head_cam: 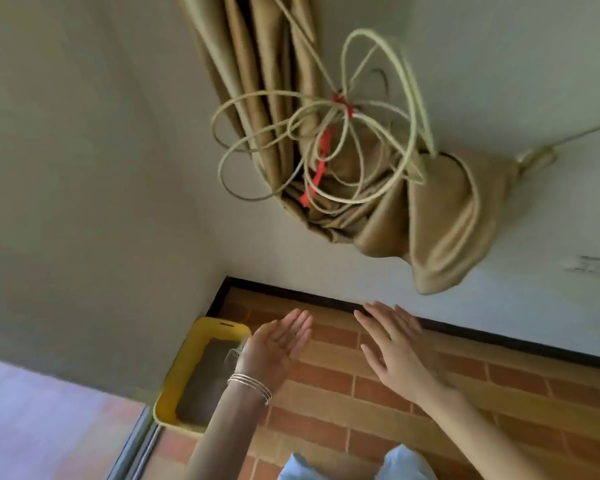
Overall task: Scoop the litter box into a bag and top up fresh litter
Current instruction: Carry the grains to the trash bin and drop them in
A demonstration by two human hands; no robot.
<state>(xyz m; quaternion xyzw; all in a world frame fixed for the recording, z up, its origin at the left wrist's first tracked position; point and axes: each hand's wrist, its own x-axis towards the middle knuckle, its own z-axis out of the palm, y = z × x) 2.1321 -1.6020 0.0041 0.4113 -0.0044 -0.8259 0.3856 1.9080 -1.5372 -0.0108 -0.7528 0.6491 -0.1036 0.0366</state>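
1. The litter box point(201, 372), a yellow tray, sits on the brick floor point(378, 393) in the near-left corner, pushed against the left wall point(84, 202) beside a sliding door track point(136, 445). Tucked there it probably stays out of the walking path and gives an animal a sheltered spot.
2. Grey litter point(205, 379) fills its middle. Something pale and slotted, perhaps a scoop point(235, 355), shows at its right edge, partly hidden behind the left hand; I cannot tell for sure what it is.
3. No bag and no fresh litter supply are visible, so the scooping looks not yet begun.
4. The left hand point(278, 344) reaches forward just right of the box, palm up and tilted, fingers straight and together; its grip is spread and empty. Thin bangles point(250, 382) ring the wrist.
5. The right hand point(392, 344) extends farther right over the floor, palm down, fingers splayed toward the dark skirting point(465, 327); it also holds nothing.
6. On the far wall, a tan curtain point(378, 202) is bunched and hooked aside, with a loose coil of cord point(326, 133) tied by red string, presumably to keep both off the floor.
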